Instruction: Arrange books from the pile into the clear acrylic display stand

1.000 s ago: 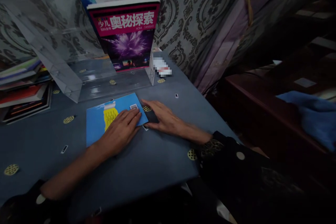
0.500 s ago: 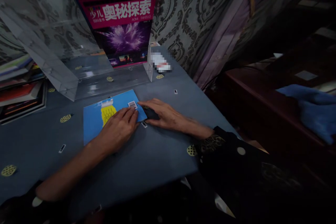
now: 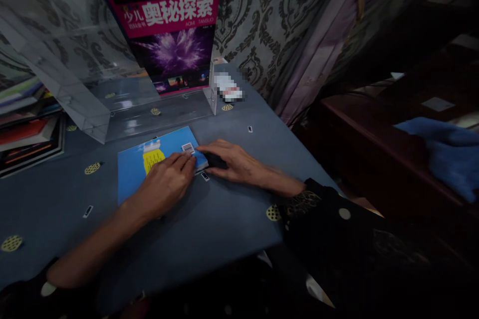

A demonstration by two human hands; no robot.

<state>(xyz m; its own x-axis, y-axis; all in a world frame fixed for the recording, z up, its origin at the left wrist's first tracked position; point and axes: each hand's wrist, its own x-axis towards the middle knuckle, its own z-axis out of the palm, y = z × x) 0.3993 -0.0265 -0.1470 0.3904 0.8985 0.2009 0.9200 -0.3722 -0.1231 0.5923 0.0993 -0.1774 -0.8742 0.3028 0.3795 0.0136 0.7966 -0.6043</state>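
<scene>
A blue book [image 3: 129,169] lies on the table with its back cover up, showing a yellow patch of text and a white barcode label. My left hand [image 3: 170,174] rests on the book's lower right part, fingers stretched out and side by side over the cover. My right hand [image 3: 234,162] is at the book's right edge, thumb and fingers apart, fingertips at or very near the edge. Dark shadow fills the gap between them. Page edges show at the book's lower right corner.
Behind the book, a clear acrylic stand [image 3: 130,122] holds an upright magenta and black book [image 3: 175,40]. Stacked books [image 3: 30,129] lie at the left. A blurred white item [image 3: 228,87] sits by the stand. The patterned tablecloth [image 3: 224,224] ends at the right, near a curtain [image 3: 310,60].
At the book's lower right corner, page edges now show where the blue cover reached before. Both hands keep almost the same place. The view has shifted slightly.
</scene>
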